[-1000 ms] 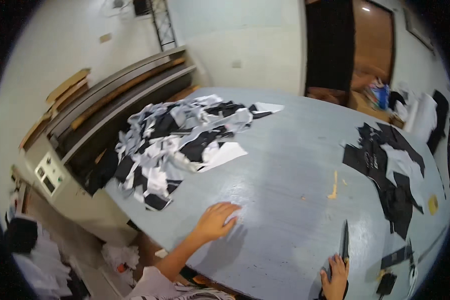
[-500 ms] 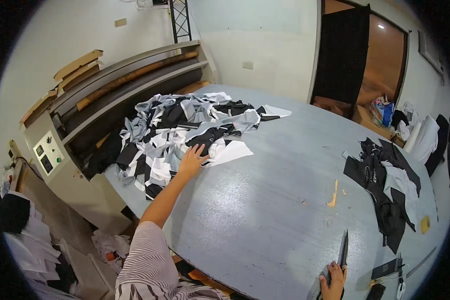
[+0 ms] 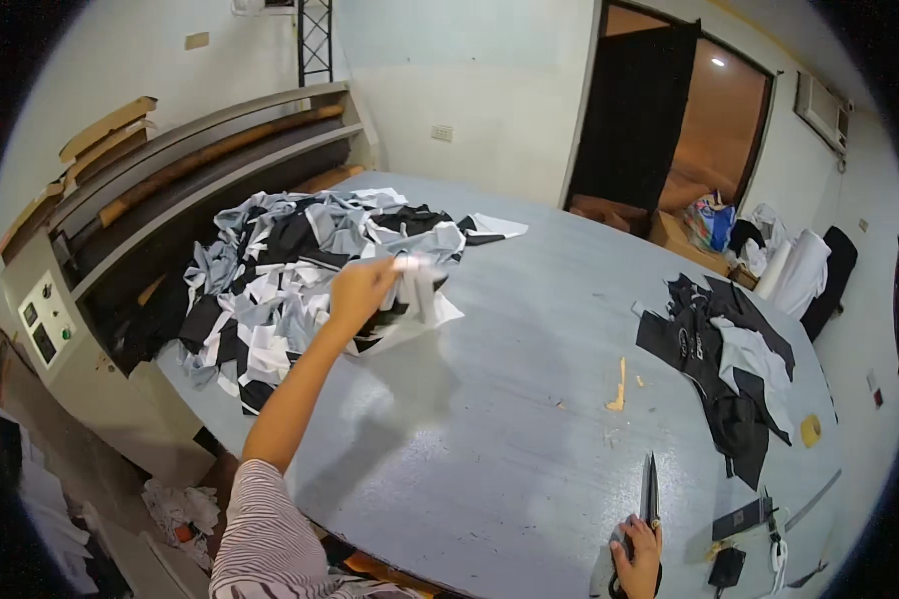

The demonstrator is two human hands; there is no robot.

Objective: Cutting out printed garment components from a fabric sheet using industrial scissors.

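While left hand (image 3: 362, 288) lifts one fabric piece (image 3: 417, 292) — right hand (image 3: 637, 547) grips one scissors (image 3: 649, 489).

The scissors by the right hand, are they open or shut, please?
Shut: the scissors show one narrow dark blade line on the table, handles under the right hand.

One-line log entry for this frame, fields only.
left hand: lifting pale fabric piece off scrap pile | right hand: gripping scissors flat on grey table | dark fabric stack: untouched, far right
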